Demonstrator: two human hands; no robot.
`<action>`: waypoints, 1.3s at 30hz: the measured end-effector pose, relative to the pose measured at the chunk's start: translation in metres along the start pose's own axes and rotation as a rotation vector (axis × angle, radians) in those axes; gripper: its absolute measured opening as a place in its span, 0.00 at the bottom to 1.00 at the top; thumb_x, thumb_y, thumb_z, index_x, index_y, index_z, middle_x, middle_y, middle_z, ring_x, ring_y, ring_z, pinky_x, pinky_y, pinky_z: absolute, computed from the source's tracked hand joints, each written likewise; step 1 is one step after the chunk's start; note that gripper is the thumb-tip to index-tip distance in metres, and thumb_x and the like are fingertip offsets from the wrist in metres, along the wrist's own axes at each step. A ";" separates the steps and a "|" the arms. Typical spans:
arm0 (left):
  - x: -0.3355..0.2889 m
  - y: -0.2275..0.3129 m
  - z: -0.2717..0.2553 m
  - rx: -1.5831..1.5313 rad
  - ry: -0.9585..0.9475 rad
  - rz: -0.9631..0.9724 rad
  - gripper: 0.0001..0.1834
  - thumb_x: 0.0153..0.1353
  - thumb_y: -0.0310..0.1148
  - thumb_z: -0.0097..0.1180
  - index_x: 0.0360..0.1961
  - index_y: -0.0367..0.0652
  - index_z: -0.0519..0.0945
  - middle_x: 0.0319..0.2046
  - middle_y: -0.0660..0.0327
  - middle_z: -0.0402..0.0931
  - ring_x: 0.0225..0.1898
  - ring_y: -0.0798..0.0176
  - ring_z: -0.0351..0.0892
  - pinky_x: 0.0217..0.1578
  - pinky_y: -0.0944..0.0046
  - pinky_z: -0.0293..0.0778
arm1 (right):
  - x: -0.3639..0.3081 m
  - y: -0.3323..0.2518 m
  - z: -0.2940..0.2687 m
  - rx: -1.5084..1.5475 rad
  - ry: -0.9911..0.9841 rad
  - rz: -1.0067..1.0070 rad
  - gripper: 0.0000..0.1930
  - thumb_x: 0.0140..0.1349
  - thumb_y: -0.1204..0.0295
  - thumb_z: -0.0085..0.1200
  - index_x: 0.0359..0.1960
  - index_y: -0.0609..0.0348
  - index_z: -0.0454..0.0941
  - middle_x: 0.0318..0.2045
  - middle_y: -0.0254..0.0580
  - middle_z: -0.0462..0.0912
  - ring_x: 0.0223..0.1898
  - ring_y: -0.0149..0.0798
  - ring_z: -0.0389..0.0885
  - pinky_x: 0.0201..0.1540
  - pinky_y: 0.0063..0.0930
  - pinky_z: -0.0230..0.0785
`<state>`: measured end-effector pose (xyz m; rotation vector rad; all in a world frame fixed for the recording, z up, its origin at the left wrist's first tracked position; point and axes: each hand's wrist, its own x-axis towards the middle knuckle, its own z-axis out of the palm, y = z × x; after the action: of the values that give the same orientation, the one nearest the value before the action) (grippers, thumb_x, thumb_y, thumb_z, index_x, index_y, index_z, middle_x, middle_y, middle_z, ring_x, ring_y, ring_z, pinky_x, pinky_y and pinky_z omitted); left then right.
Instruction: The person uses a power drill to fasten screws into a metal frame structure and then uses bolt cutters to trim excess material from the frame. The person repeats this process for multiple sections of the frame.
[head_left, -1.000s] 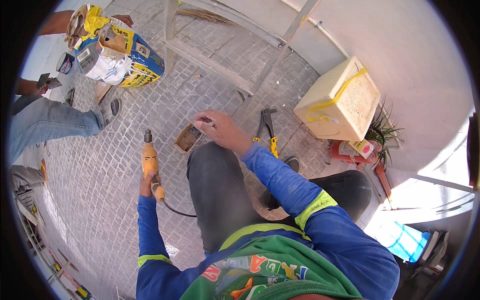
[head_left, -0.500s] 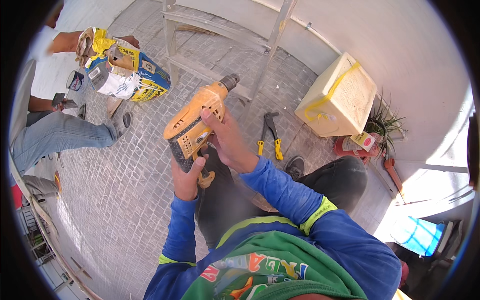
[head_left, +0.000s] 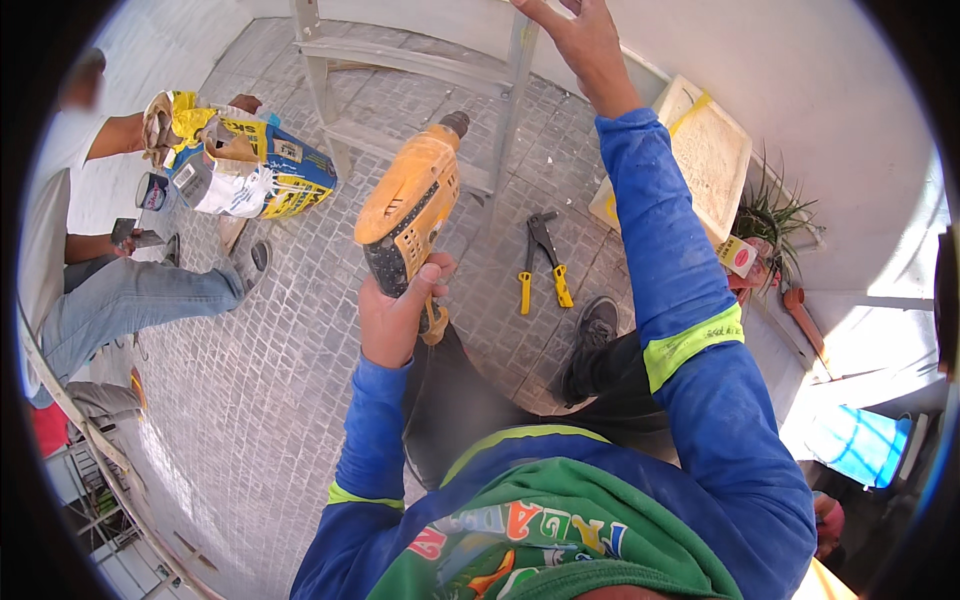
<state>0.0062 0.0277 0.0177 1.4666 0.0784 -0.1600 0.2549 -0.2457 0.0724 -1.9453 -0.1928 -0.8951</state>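
My left hand [head_left: 392,318] is wrapped round the black handle of a dusty orange power drill [head_left: 412,200]. The drill tilts up, its chuck pointing away from me. My right hand [head_left: 590,52] is off the drill, raised at the top edge with fingers stretched out. Its fingertips are close to the right rail of a pale stepladder [head_left: 518,90]; whether they touch it I cannot tell, as part of the hand is cut off. On the paving below lies a hand riveter-like tool [head_left: 543,250] with two yellow-gripped handles.
At the left, a co-worker in jeans [head_left: 150,290] holds a flat trowel-like tool [head_left: 140,236] beside a torn blue-and-yellow bag [head_left: 290,170] and a small tub [head_left: 152,190]. A cream foam box [head_left: 715,150] and a spiky plant [head_left: 775,220] stand by the right wall.
My right hand has let go of the drill and reached up and away toward the ladder. The left hand keeps the drill, which has shifted slightly right.
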 end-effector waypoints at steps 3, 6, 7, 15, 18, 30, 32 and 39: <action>0.002 0.008 0.002 0.084 0.002 -0.071 0.24 0.68 0.35 0.63 0.59 0.30 0.77 0.47 0.48 0.85 0.46 0.57 0.86 0.45 0.62 0.81 | 0.029 0.026 0.046 0.027 0.026 -0.066 0.55 0.57 0.51 0.71 0.74 0.71 0.48 0.63 0.75 0.71 0.66 0.63 0.73 0.64 0.48 0.69; 0.002 0.017 -0.002 0.332 -0.016 0.004 0.22 0.66 0.35 0.65 0.56 0.31 0.79 0.45 0.51 0.86 0.46 0.60 0.86 0.45 0.62 0.80 | 0.032 0.041 0.063 0.064 0.045 -0.050 0.51 0.58 0.59 0.69 0.73 0.71 0.47 0.60 0.78 0.72 0.63 0.68 0.74 0.63 0.49 0.70; 0.002 0.019 -0.002 0.430 -0.004 0.071 0.22 0.65 0.36 0.65 0.55 0.31 0.80 0.45 0.52 0.86 0.46 0.60 0.86 0.46 0.62 0.80 | 0.031 0.042 0.065 0.093 0.029 -0.003 0.49 0.59 0.62 0.67 0.73 0.70 0.47 0.59 0.79 0.73 0.62 0.69 0.75 0.63 0.49 0.70; 0.003 0.023 -0.005 0.030 -0.019 -0.188 0.34 0.72 0.52 0.57 0.62 0.29 0.73 0.51 0.46 0.83 0.53 0.48 0.84 0.55 0.54 0.79 | 0.026 0.042 0.066 0.121 0.074 -0.004 0.44 0.59 0.69 0.62 0.73 0.65 0.49 0.52 0.80 0.77 0.55 0.74 0.78 0.57 0.54 0.74; -0.010 0.003 0.000 -0.381 -0.049 -0.330 0.39 0.70 0.56 0.59 0.64 0.30 0.67 0.56 0.44 0.77 0.57 0.47 0.81 0.55 0.52 0.80 | 0.024 0.043 0.069 0.120 0.102 -0.028 0.44 0.59 0.69 0.61 0.73 0.66 0.50 0.50 0.80 0.78 0.53 0.74 0.79 0.56 0.55 0.75; -0.063 -0.066 0.024 -0.459 -0.028 -0.735 0.34 0.75 0.40 0.54 0.72 0.32 0.58 0.61 0.39 0.73 0.61 0.45 0.79 0.57 0.54 0.80 | 0.025 0.040 0.073 0.114 0.082 0.105 0.45 0.58 0.67 0.64 0.73 0.65 0.50 0.47 0.80 0.79 0.51 0.75 0.80 0.56 0.55 0.75; -0.066 -0.047 0.028 -0.346 -0.055 -0.572 0.34 0.74 0.41 0.56 0.72 0.33 0.60 0.60 0.40 0.74 0.60 0.46 0.80 0.56 0.55 0.81 | 0.024 0.041 0.076 0.106 0.111 0.075 0.45 0.58 0.67 0.64 0.73 0.64 0.50 0.48 0.80 0.79 0.51 0.75 0.80 0.56 0.56 0.74; -0.025 0.021 0.031 0.147 0.021 0.008 0.33 0.65 0.40 0.65 0.65 0.33 0.69 0.52 0.45 0.82 0.51 0.54 0.85 0.41 0.63 0.81 | 0.024 0.036 0.077 0.091 0.122 0.109 0.43 0.57 0.69 0.63 0.72 0.62 0.52 0.48 0.76 0.80 0.49 0.74 0.81 0.53 0.58 0.75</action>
<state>-0.0167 0.0002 0.0457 1.6154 0.0786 -0.1463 0.3287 -0.2073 0.0416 -1.7938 -0.0549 -0.9140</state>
